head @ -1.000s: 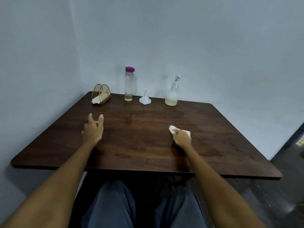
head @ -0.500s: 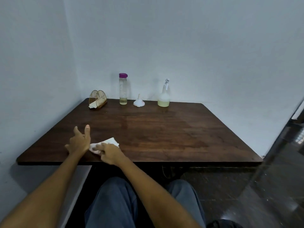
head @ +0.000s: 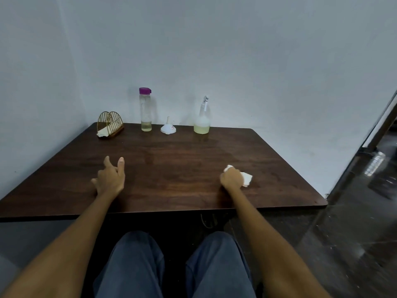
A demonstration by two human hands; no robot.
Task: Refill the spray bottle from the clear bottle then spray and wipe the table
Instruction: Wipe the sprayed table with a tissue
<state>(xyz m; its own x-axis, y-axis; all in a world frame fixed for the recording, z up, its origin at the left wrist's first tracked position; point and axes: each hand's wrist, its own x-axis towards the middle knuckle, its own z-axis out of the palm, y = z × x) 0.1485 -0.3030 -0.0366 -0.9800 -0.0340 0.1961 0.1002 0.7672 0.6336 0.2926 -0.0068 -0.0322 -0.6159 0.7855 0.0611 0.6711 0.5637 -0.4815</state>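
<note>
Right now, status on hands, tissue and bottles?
Right hand grips tissue on table. Left hand open, resting. Spray bottle, clear bottle upright at back edge. Nothing in the way.

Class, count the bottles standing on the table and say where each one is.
2. The clear bottle with the purple cap stands at the far edge beside the napkin holder; the spray bottle stands right of the funnel.

A dark brown wooden table [head: 171, 168] with rounded corners fills the middle of the frame, its far left corner pushed into the corner of the room. Plain pale grey-blue walls [head: 236, 50] take up the whole upper half. At the right edge, a dark glossy floor [head: 354, 233] shows bright reflections, and a dark door frame [head: 384, 123] slants up beside it.
</note>
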